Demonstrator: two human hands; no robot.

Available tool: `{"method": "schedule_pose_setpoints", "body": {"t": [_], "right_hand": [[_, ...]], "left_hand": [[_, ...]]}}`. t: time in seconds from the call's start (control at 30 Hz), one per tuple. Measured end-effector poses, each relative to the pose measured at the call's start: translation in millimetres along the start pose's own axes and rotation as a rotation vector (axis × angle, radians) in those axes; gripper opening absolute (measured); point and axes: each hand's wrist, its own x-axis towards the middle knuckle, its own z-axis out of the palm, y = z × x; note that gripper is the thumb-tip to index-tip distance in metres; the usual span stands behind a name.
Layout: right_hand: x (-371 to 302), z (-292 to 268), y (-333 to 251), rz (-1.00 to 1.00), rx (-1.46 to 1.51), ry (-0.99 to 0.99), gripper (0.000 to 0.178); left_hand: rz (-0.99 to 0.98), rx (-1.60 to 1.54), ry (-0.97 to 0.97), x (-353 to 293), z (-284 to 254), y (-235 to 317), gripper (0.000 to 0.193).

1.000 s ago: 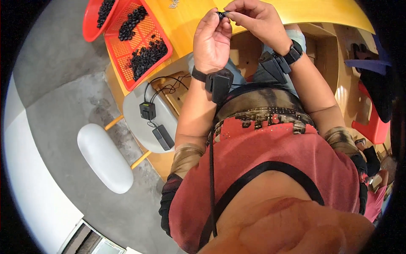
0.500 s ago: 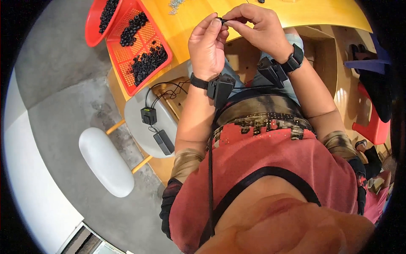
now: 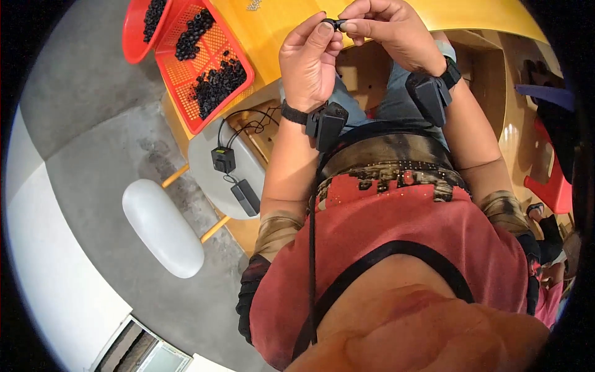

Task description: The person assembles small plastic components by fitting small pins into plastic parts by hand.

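Over the near edge of the yellow table (image 3: 273, 37), my left hand (image 3: 312, 61) pinches a small black part (image 3: 335, 24) between thumb and fingertips. From the other side, my right hand (image 3: 400, 32) grips the same part with thumb and index finger, so both hands are closed on it. The part looks like a small dark ring or cap, partly covered by the fingertips. To the left, a red mesh basket (image 3: 248, 72) holds two heaps of small black pieces (image 3: 218, 84). Ring-shaped pieces (image 3: 194, 35) form its farther heap.
A red bowl (image 3: 132, 43) with more black pieces sits beside the basket. Small silvery bits (image 3: 253, 5) lie on the table. Left of me, a grey chair (image 3: 204, 155) carries two black boxes (image 3: 223, 159) with cables. A red stool (image 3: 555, 186) stands at the right.
The hands have spread slightly apart, showing more of the black part between them. My right hand has shifted a little right and its wrist has turned. The whole view has moved slightly.
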Motion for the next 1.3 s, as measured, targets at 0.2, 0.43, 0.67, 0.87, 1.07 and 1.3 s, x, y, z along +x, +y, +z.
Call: {"method": "schedule_pose_setpoints", "body": {"t": [0.2,0.43,0.67,0.87,1.07,1.3], "right_hand": [[4.7,-12.7,-2.3,-0.057,-0.184,-0.048,0.01],[9.7,0.6,-13.6,-0.284,-0.715,-0.028,0.011],[3.5,2.0,-22.9,-0.088,-0.412,-0.178,0.009],[11.3,21.0,-31.9,-0.148,-0.597,-0.337,0.013],[1.6,33.3,-38.1,-0.315,-0.696,-0.359,0.007],[2.7,50.2,-19.7,-0.35,-0.743,-0.351,0.011]], "left_hand": [[0.002,-0.016,-0.044,8.4,1.9,-4.7,0.027],[-0.001,0.342,0.134,9.1,-5.5,-0.2,0.03],[-0.019,0.163,-0.056,0.5,-9.5,2.9,0.022],[-0.03,0.127,-0.045,-19.5,-6.6,24.5,0.022],[-0.033,-0.032,-0.116,-30.3,0.4,26.3,0.023],[-0.016,-0.037,0.015,-37.5,-19.1,29.6,0.016]]}}
